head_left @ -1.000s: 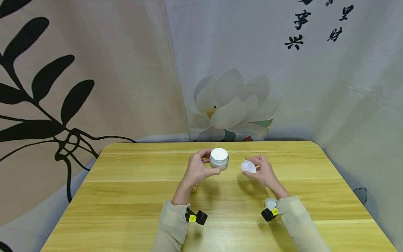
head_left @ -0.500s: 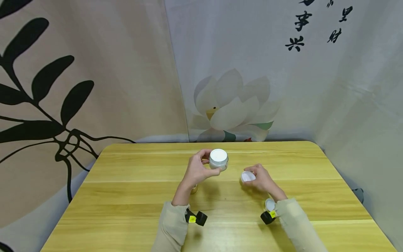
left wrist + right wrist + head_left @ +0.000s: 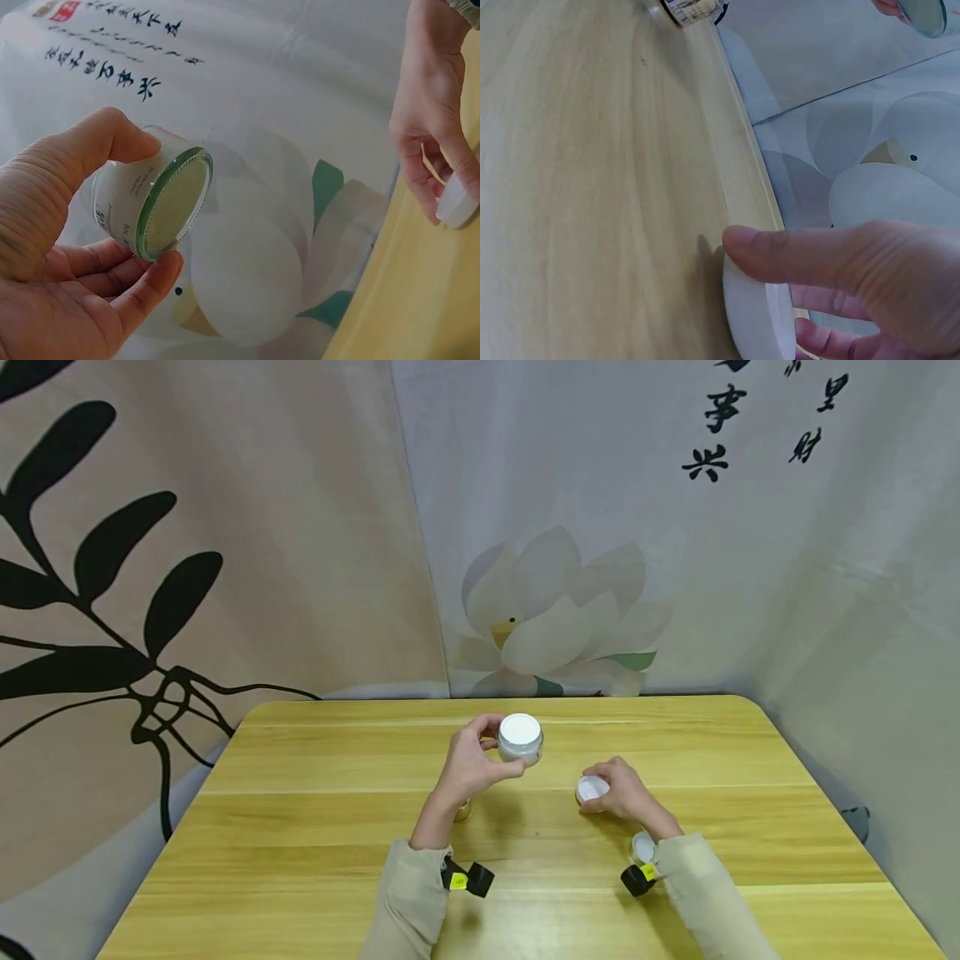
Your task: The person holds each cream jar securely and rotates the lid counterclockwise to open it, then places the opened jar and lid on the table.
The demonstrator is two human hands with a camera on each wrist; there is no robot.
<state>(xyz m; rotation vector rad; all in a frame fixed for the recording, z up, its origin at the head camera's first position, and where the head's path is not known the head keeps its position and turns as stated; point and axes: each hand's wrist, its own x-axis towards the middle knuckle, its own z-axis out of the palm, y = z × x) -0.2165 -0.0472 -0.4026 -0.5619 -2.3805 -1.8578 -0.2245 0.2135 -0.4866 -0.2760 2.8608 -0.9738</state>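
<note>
My left hand (image 3: 480,760) grips a glass cream jar (image 3: 521,739) with a white top, raised above the table. In the left wrist view the jar (image 3: 150,199) is tilted, its clear round base facing the camera and its label print partly under the thumb. Low over the wooden table, my right hand (image 3: 624,792) pinches a round white lid (image 3: 592,788) by its edge. Seen from the right wrist, the lid (image 3: 754,315) stands close to the tabletop between thumb and fingers; whether it touches the wood I cannot tell.
Beside the right wrist camera lies a round white-topped piece (image 3: 643,847), partly hidden. A small gold-coloured thing (image 3: 463,811) shows behind the left wrist. In the right wrist view a labelled container (image 3: 690,10) stands at the top. A printed curtain (image 3: 600,527) hangs behind the table (image 3: 337,827).
The right hand has lowered the white lid toward the tabletop and turned it flatter, shifting slightly nearer me. The left hand with the jar has stayed nearly still.
</note>
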